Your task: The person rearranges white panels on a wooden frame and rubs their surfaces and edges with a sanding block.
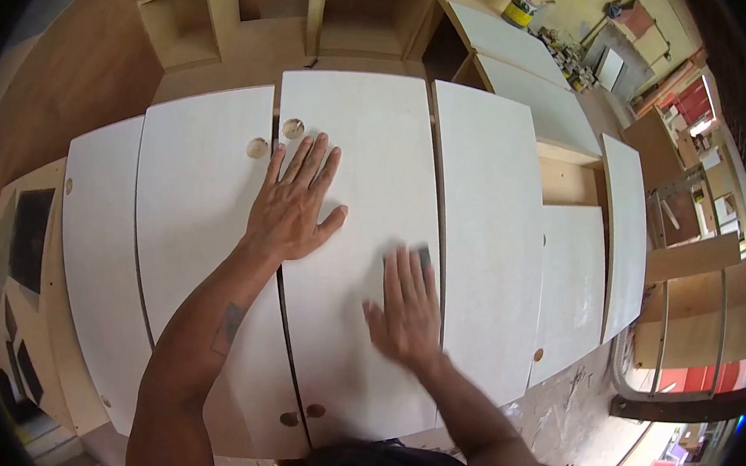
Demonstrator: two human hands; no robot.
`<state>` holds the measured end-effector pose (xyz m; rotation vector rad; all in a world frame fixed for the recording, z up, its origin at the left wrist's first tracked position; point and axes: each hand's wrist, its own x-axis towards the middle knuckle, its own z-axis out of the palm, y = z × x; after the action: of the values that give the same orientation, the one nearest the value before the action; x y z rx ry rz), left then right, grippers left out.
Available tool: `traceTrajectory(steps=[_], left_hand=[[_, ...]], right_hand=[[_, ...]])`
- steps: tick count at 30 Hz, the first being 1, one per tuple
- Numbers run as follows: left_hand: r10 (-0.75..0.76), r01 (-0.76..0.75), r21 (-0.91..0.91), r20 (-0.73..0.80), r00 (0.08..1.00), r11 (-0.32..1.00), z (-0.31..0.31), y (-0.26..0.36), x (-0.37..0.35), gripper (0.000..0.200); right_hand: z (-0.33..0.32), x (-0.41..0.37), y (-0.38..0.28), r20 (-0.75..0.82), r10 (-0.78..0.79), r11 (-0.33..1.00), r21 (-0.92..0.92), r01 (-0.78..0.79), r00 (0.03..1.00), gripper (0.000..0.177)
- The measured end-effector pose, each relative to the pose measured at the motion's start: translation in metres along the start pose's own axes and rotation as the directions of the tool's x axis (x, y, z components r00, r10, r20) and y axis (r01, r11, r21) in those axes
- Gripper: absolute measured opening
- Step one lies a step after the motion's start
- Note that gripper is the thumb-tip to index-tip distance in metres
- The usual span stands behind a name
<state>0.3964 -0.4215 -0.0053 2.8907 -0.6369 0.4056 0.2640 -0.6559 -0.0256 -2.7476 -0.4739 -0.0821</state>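
My left hand [292, 209] lies flat, fingers spread, on the left part of a white panel [364, 118], close to a round hole [293, 129] near its edge. Lower on the same panel, my right hand [409, 315] is slightly blurred and presses a dark piece of sandpaper [425, 256] against the surface. Only the edges of that piece show past the fingertips; the rest is hidden under the fingers. A second white panel [204, 158] lies to the left across a narrow gap, with its own round hole [258, 148].
More white panels [489, 207] lie side by side to the right and left. Wooden cabinet frames [372, 18] stand behind them. A yellow-labelled can [519, 11] and hardware pieces [569, 60] sit at the back right. A curved metal tube [621, 371] is at the right.
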Motion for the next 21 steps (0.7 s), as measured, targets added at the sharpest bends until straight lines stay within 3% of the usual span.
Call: traceTrajectory(steps=[3,5,8,10,12,15,16,19,20,21], left_hand=[[-0.015,0.015,-0.011,0.013,1.0,1.0,-0.003,0.001,-0.004,0.084],[-0.018,0.018,-0.019,0.006,1.0,1.0,-0.002,0.001,-0.001,0.084],[-0.013,0.013,-0.006,0.001,1.0,1.0,-0.004,0.001,0.0,0.084],[-0.004,0.004,-0.003,-0.008,1.0,1.0,-0.007,0.002,-0.001,0.084],[-0.015,0.015,-0.008,-0.004,1.0,1.0,-0.006,0.002,-0.003,0.082],[-0.014,0.014,-0.005,-0.018,1.0,1.0,-0.002,-0.001,-0.002,0.08],[-0.011,0.011,-0.002,-0.02,1.0,1.0,0.0,-0.002,-0.002,0.079],[-0.018,0.018,0.007,-0.024,1.0,1.0,0.002,-0.001,-0.002,0.078],[-0.022,0.022,0.0,-0.027,0.999,1.0,0.002,-0.002,-0.001,0.078],[-0.024,0.024,-0.006,-0.026,0.999,1.0,0.002,-0.001,-0.002,0.077]], right_hand=[[0.007,0.008,0.012,-0.073,-0.083,0.996,-0.042,0.08,0.994,0.079],[-0.004,0.072,0.025,-0.124,-0.107,0.99,-0.103,0.094,0.987,0.078],[-0.009,0.205,0.048,-0.434,-0.194,0.972,-0.207,0.112,0.88,0.07],[-0.009,0.275,0.064,-0.496,-0.182,0.978,-0.184,0.102,0.849,0.073],[-0.002,0.27,0.06,-0.558,-0.182,0.976,-0.201,0.08,0.81,0.072],[0.007,0.152,0.033,-0.447,-0.164,0.979,-0.179,0.092,0.879,0.073],[0.011,0.099,0.016,-0.287,-0.062,0.987,-0.157,0.017,0.956,0.076],[0.022,-0.04,-0.015,-0.007,0.022,0.995,-0.097,-0.022,1.0,0.08],[0.022,-0.059,-0.019,0.093,0.049,0.994,-0.1,-0.039,0.995,0.08],[0.018,-0.05,-0.017,0.077,0.021,0.994,-0.112,-0.012,0.997,0.08]])
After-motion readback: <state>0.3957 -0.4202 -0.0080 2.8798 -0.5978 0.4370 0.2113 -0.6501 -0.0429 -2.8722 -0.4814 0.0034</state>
